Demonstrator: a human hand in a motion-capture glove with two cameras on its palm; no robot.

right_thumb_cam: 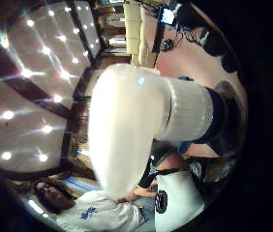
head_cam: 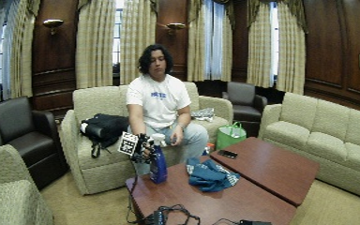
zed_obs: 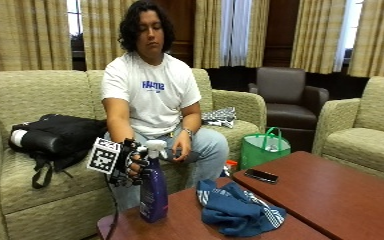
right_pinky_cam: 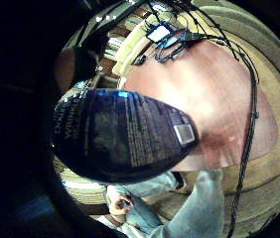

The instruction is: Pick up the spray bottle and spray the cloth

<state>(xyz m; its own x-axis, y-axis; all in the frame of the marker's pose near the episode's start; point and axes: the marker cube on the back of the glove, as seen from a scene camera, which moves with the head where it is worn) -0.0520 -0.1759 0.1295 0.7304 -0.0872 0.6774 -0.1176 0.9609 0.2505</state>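
One hand (zed_obs: pixel 131 164), fingers curled round the upright spray bottle's (zed_obs: pixel 153 192) neck; the cloth (zed_obs: pixel 237 210) lies right, on the bench (zed_obs: pixel 325 192).

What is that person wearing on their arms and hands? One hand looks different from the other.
The right hand wears a black glove with black straps. The other hand is bare, with a band or watch at the wrist; I cannot tell which. Both arms are bare below the short sleeves of a white T-shirt with blue lettering on the chest.
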